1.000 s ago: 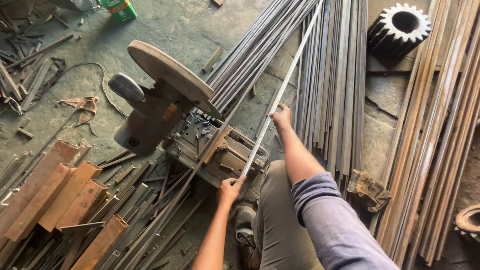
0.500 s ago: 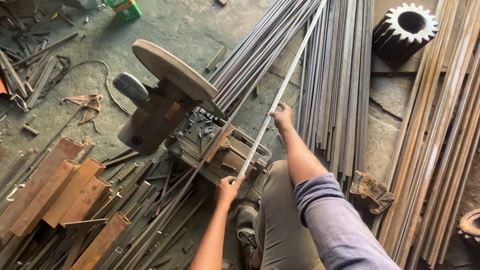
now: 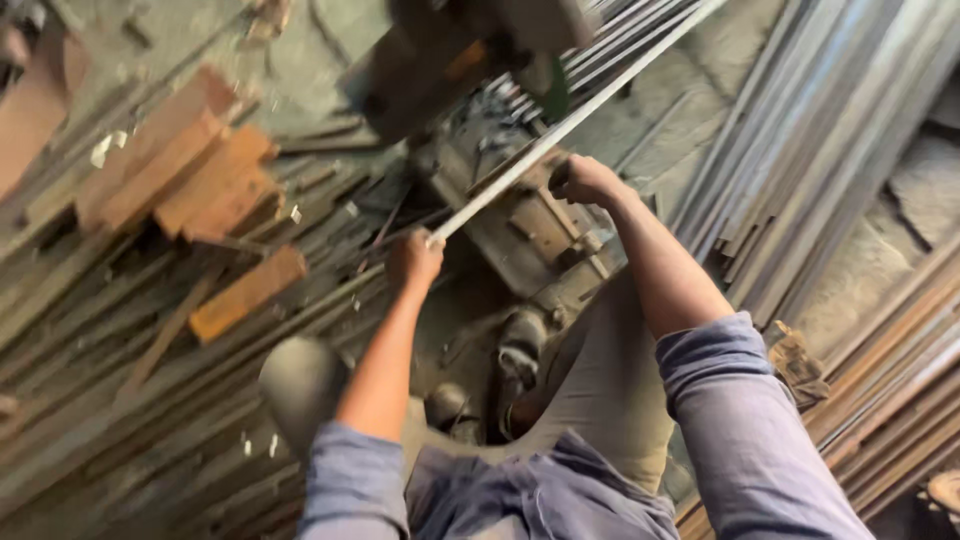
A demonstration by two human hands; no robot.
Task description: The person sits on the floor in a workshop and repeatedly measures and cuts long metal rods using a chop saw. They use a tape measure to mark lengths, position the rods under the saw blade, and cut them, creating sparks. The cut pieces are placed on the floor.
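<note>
The long steel rod (image 3: 560,130) lies slantwise across the cut-off machine (image 3: 520,215), its long axis running from near lower left up to far upper right. The left hand (image 3: 413,262) is closed around its near end, and the right hand (image 3: 585,180) grips it further up. This looks like positioning stock for cutting; the next move calls for sliding the rod lengthwise, level and straight.

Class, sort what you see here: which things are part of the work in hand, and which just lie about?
In hand:
left hand, at the rod's end
right hand, further along
long steel rod
cutting machine

Lying about:
rusty flat bars
bundled rods
</note>
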